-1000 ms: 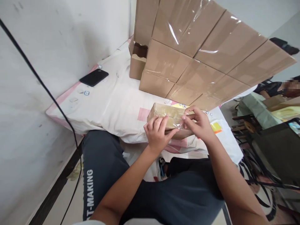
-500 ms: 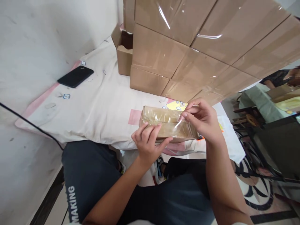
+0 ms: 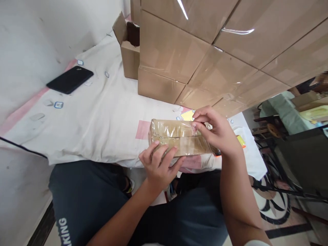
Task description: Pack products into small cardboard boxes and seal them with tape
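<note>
A small cardboard box point(image 3: 170, 128) covered in shiny clear plastic lies near the front edge of the cloth-covered table. My left hand point(image 3: 160, 165) grips its near left edge, with the fingers bent over the top and the thumb along the near side. At the right part of the top, my right hand point(image 3: 214, 131) pinches a bit of clear plastic wrap point(image 3: 194, 128) between thumb and fingertips. Whether this piece is film or tape I cannot tell. The box's right end is partly hidden behind my right hand.
Stacked cardboard cartons point(image 3: 174, 48) in clear film stand behind. An open carton point(image 3: 130, 59) stands beside them. A black phone point(image 3: 70, 79) and several small labels lie on the white cloth point(image 3: 102, 119). At the right are a folding chair point(image 3: 302, 160) and another person's sleeve point(image 3: 304, 85).
My right hand has moved slightly left along the box top with the pinched plastic. The view has shifted a little. My left hand stays on the box.
</note>
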`<act>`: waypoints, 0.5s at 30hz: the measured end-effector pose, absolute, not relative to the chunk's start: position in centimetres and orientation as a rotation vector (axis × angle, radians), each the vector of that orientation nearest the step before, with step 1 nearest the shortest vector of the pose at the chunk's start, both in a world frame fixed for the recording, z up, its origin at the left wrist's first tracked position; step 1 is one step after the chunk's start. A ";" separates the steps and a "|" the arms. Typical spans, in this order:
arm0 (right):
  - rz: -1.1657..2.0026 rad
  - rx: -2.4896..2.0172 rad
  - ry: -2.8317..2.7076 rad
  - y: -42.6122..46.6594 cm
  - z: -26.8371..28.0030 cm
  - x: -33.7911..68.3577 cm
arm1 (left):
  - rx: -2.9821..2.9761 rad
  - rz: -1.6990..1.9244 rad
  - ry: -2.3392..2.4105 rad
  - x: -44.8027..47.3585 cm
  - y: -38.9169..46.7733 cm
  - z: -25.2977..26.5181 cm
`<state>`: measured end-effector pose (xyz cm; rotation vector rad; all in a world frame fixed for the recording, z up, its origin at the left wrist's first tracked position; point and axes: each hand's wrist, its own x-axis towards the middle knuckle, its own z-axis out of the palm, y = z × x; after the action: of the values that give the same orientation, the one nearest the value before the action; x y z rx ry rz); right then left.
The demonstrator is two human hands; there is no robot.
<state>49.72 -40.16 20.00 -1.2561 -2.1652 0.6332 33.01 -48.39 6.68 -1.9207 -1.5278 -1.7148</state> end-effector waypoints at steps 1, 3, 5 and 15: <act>0.639 -1.261 -2.181 -40.0 19.8 49.7 | -1.922 -1.724 -1.526 33.0 -48.4 6.7; 0.635 -1.275 -2.208 -39.7 19.3 49.6 | -1.923 -1.740 -1.515 33.0 -48.4 6.7; 0.594 -1.290 -2.231 -39.5 18.6 49.6 | -1.926 -1.750 -1.505 33.1 -48.4 6.7; 0.461 -1.339 -2.342 -39.6 17.5 49.5 | -1.973 -1.734 -1.508 32.9 -48.5 6.6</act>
<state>49.51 -39.55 17.53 -1.3389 -2.3423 0.4606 32.86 -48.48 6.61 -1.9725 -1.5080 -1.7335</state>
